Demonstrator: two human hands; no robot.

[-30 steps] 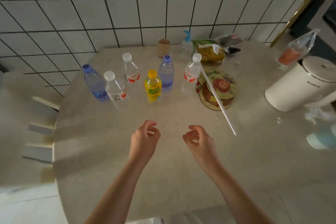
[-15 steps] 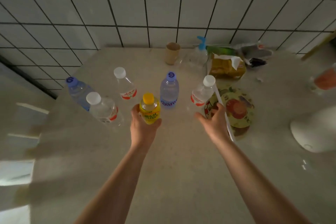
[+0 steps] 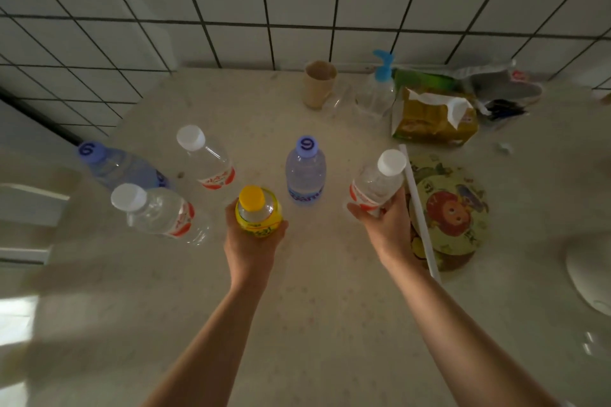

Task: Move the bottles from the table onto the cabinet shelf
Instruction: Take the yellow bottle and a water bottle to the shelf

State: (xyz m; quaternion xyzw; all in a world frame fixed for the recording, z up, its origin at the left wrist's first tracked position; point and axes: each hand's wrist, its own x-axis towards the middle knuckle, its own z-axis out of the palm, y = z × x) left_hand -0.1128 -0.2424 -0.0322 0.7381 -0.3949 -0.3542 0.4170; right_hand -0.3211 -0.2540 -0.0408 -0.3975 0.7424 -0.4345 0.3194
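Yellow bottle [image 3: 259, 213] wrapped in our left hand [image 3: 253, 243]; right hand [image 3: 385, 225] curls round clear bottle [image 3: 375, 187] at 2 o'clock. Grasp step; next we lift both upright.

Both hands grip bottles on the pale surface [image 3: 314, 324]: the left hand [image 3: 253, 241] wraps the yellow bottle [image 3: 258, 213], the right hand [image 3: 385, 225] holds a white-capped clear bottle [image 3: 377, 183]. 4 more bottles stand around them, by a tiled wall [image 3: 297, 0].

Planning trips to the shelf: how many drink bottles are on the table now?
6. Yellow bottle in left hand; white-capped bottle in right hand; blue-capped ones at centre and far left; two more white-capped at left.
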